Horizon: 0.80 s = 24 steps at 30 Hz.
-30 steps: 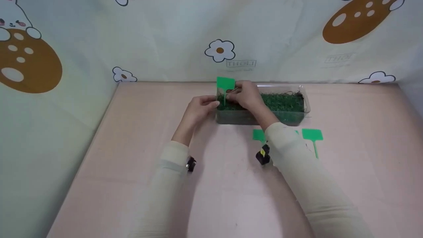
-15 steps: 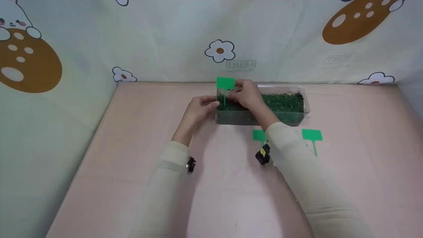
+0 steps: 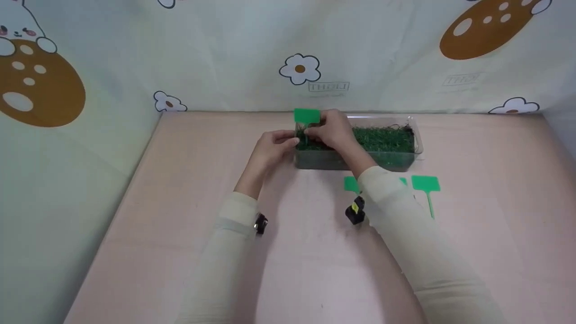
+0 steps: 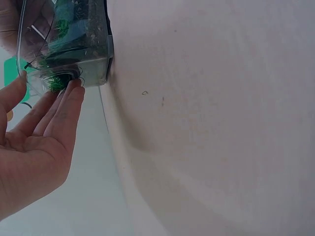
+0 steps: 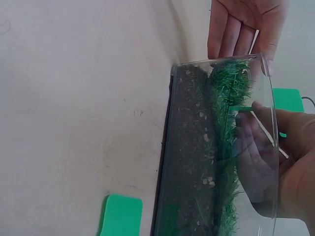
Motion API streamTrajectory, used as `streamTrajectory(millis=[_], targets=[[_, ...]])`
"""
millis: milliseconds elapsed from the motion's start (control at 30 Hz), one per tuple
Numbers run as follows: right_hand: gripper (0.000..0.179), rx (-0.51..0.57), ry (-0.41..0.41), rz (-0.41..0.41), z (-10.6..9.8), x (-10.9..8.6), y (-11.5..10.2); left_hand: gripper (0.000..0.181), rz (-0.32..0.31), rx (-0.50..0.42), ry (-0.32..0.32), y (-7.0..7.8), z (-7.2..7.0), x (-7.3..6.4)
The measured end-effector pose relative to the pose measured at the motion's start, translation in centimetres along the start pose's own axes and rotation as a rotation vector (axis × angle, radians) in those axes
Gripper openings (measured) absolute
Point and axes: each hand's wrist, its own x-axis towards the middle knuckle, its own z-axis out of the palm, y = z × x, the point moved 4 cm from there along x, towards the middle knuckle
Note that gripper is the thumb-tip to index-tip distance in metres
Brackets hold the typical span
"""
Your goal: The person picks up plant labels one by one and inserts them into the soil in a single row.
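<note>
In the head view a clear plastic box [image 3: 360, 160] of soil topped with green grass stands near the back wall. A green T-shaped plant label [image 3: 307, 115] stands upright in the grass at its left end. My right hand [image 3: 335, 130] reaches over the box and pinches the label's stem, low down near the grass; the right wrist view shows the green stem [image 5: 241, 108] at the fingertips. My left hand [image 3: 270, 146] rests against the box's left end with fairly straight fingers. In the left wrist view its thumb lies by the rim and its fingertips [image 4: 74, 87] touch the end wall.
On the pink table [image 3: 202, 162], in front of the box, lie more green plant labels: one at the right [image 3: 425, 183], another [image 3: 351, 184] partly behind my right sleeve, and a corner of a third [image 3: 403, 181]. A patterned wall sheet [image 3: 234, 72] hangs close behind the box.
The plant label has sunk slightly lower at the left end of the grass. My right fingers have shifted a little left and now cover its stem. The left hand has stayed put.
</note>
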Motion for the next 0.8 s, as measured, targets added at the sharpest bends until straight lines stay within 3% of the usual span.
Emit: streamTrajectory(millis=[333,533,800], targets=[[0.020,-0.005,0.037,-0.058,-1.4,-0.7,-0.6,0.040,-0.007,0.000,0.005,0.0,0.1,0.1],[0.021,-0.097,0.012,-0.081,-1.1,-0.8,0.1,0.041,-0.015,-0.005,0.008,0.0,0.2,-0.1],[0.023,-0.102,-0.018,-0.073,-1.1,-0.7,0.6,0.039,-0.014,0.005,0.014,0.1,0.2,-0.1]])
